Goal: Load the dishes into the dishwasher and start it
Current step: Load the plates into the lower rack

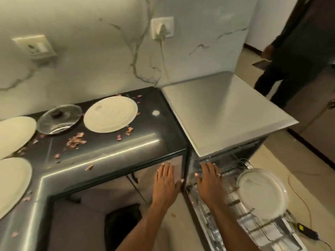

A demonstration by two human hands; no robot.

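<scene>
Left hand [165, 180] flat, released, holding nothing, near table [126, 147] edge; right hand [210, 178] likewise released over pulled-out dishwasher rack [257, 229] beside loaded plate [262, 190]; glass lid [59, 118] on table.

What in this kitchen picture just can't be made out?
Head view:
Inside of the dishwasher: hidden beneath its top.
The far-left plate and near-left plate: cut off by the left edge.
Whether the right hand touches the rack: blurred.
The flat object held by the bystander: too small, blurred.
</scene>
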